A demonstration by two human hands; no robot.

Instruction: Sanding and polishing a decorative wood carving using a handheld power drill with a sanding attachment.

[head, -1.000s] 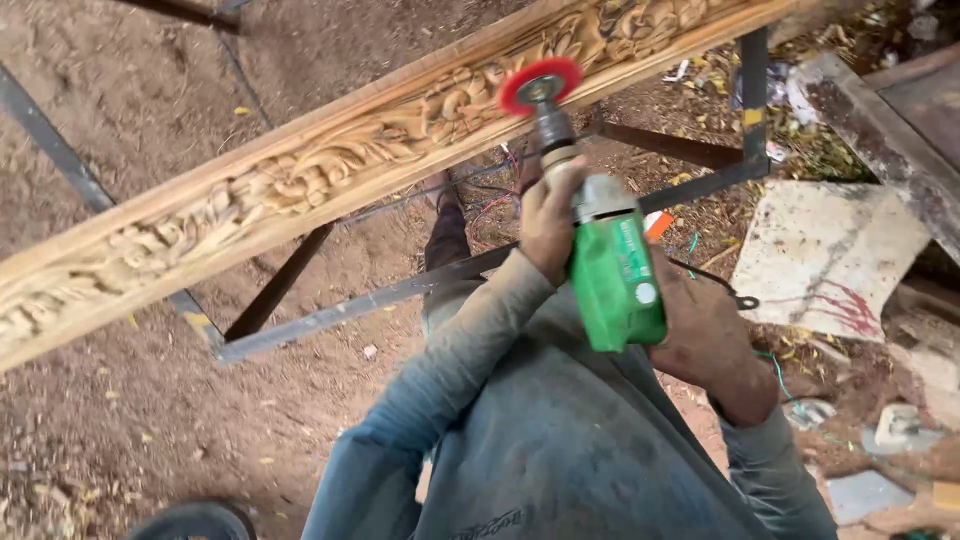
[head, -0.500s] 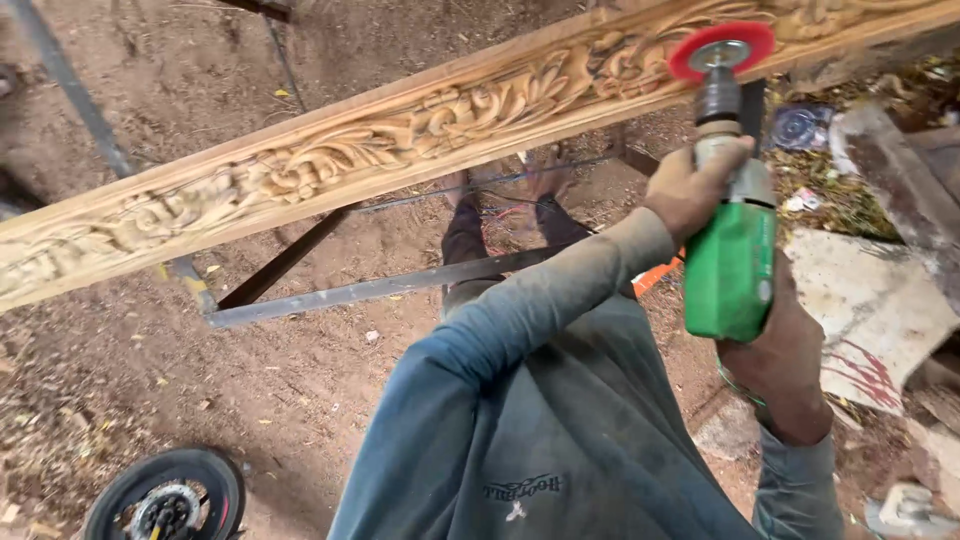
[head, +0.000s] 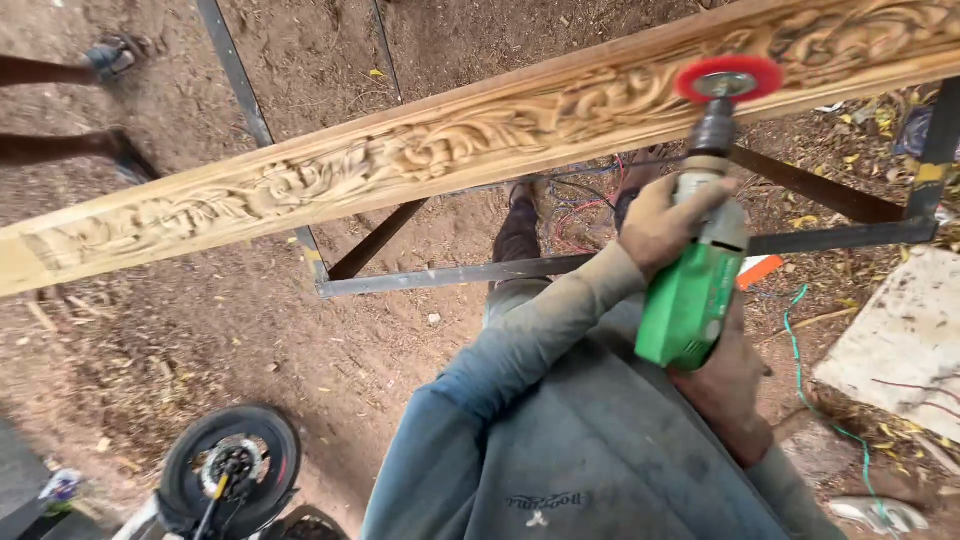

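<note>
Now green drill, red brush wheel

A dark metal frame of angled bars crosses the middle of the picture above bare dirt. A black wheel sits at the lower left. Tangled red and blue wires lie on the ground at centre, a green cord trails at right, and a pale stone slab fills the right edge.
</note>
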